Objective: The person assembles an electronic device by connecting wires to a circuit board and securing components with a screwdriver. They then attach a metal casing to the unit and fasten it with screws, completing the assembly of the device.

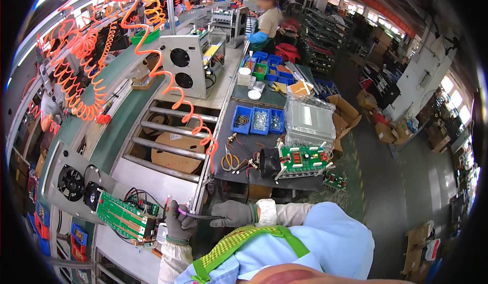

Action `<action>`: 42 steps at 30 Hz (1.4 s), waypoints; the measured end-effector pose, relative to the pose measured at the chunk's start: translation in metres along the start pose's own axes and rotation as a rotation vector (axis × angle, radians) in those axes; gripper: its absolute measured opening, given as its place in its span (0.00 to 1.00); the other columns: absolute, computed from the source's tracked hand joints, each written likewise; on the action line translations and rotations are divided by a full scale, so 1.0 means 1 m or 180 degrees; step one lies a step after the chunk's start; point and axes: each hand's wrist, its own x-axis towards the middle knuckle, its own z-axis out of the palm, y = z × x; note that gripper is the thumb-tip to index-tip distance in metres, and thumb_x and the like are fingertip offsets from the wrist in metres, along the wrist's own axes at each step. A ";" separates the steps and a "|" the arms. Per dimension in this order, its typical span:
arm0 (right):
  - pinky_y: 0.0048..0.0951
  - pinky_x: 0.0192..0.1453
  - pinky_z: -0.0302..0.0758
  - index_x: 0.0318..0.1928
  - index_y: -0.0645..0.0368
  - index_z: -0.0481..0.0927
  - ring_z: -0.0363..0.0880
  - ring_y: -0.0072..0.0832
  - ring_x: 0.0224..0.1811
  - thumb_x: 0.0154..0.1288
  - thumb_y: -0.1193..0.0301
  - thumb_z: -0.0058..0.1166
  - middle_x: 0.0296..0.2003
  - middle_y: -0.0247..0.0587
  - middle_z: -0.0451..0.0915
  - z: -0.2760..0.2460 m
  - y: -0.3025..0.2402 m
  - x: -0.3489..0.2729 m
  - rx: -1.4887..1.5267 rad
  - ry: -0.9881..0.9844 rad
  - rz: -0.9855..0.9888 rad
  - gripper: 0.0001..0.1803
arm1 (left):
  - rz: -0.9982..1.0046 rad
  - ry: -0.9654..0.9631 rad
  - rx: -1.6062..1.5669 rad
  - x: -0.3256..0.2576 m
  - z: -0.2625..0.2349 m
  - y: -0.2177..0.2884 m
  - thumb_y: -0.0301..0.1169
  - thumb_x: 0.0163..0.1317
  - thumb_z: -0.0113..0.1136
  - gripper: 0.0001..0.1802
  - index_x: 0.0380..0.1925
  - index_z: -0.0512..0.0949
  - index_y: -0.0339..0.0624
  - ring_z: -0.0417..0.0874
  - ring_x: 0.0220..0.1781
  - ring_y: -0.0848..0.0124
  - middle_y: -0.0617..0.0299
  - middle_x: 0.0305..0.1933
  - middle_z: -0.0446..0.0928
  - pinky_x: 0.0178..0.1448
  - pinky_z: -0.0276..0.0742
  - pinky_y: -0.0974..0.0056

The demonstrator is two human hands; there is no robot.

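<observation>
A dark cable with a purple end stretches between my two grey-gloved hands. My left hand is closed at the purple end. My right hand pinches the other part of the cable, with the forearm reaching in from the right. Left of my left hand lies an opened machine unit: a long green circuit board with wiring, joined to a light grey panel that carries two black fans. What my curled fingers cover is hidden.
Metal rollers cross the line ahead. The dark bench holds scissors, blue bins of fasteners, a green board assembly and a wrapped grey casing. Orange coiled hoses hang overhead. A co-worker stands beyond.
</observation>
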 end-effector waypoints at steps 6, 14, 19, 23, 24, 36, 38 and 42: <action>0.46 0.36 0.72 0.36 0.58 0.75 0.76 0.53 0.33 0.69 0.50 0.50 0.31 0.52 0.74 -0.031 0.031 0.007 -0.0192 0.0199 0.0214 0.22 | 0.0933 0.0404 0.0899 0.030 0.022 -0.009 0.53 0.72 0.46 0.25 0.31 0.77 0.43 0.50 0.12 0.81 0.74 0.13 0.47 0.15 0.47 0.74; 0.40 0.41 0.75 0.34 0.56 0.79 0.80 0.44 0.34 0.74 0.49 0.41 0.30 0.45 0.79 -0.080 0.077 0.020 0.0707 0.0823 0.0586 0.25 | 0.1776 0.0654 0.3651 0.066 0.103 -0.005 0.43 0.71 0.53 0.28 0.63 0.66 0.34 0.60 0.18 0.83 0.73 0.20 0.61 0.22 0.53 0.73; 0.39 0.40 0.76 0.39 0.57 0.79 0.80 0.43 0.34 0.75 0.50 0.41 0.30 0.45 0.79 -0.103 0.078 0.023 0.0491 0.0596 0.0237 0.24 | 0.1076 0.0402 0.4152 0.092 0.126 -0.013 0.46 0.70 0.54 0.29 0.61 0.68 0.35 0.64 0.20 0.83 0.72 0.23 0.67 0.24 0.59 0.74; 0.42 0.45 0.75 0.43 0.60 0.78 0.79 0.48 0.41 0.73 0.53 0.46 0.36 0.52 0.79 -0.089 0.093 0.018 0.0851 0.0452 0.0132 0.21 | 0.1106 0.0358 0.4119 0.112 0.120 -0.027 0.48 0.73 0.49 0.23 0.46 0.77 0.36 0.67 0.21 0.82 0.68 0.27 0.74 0.25 0.61 0.74; 0.42 0.46 0.75 0.43 0.60 0.78 0.79 0.48 0.41 0.73 0.53 0.46 0.36 0.52 0.79 -0.091 0.092 0.017 0.0720 0.0371 0.0160 0.21 | 0.1086 0.0445 0.4081 0.111 0.117 -0.028 0.48 0.73 0.48 0.23 0.43 0.78 0.36 0.67 0.21 0.82 0.68 0.27 0.74 0.25 0.61 0.74; 0.45 0.41 0.74 0.35 0.59 0.77 0.77 0.48 0.36 0.69 0.52 0.50 0.32 0.49 0.75 -0.109 0.114 0.009 -0.0269 0.0093 -0.0205 0.21 | 0.1704 0.1144 0.2553 0.094 0.085 -0.011 0.62 0.71 0.38 0.32 0.27 0.74 0.44 0.49 0.11 0.81 0.74 0.11 0.50 0.14 0.45 0.72; 0.46 0.40 0.73 0.37 0.58 0.79 0.78 0.47 0.36 0.69 0.52 0.49 0.32 0.49 0.76 -0.122 0.102 0.020 -0.0329 0.0023 -0.0310 0.21 | 0.1542 0.0640 0.1733 0.091 0.076 -0.008 0.63 0.70 0.38 0.33 0.23 0.71 0.46 0.49 0.10 0.80 0.73 0.10 0.47 0.14 0.44 0.71; 0.46 0.38 0.73 0.36 0.61 0.77 0.77 0.51 0.35 0.67 0.56 0.53 0.32 0.52 0.77 -0.129 0.091 0.029 0.0419 -0.0346 -0.0769 0.18 | 0.0855 -0.0858 0.0515 0.086 0.059 -0.011 0.62 0.69 0.42 0.32 0.33 0.81 0.44 0.46 0.09 0.78 0.73 0.08 0.47 0.13 0.42 0.69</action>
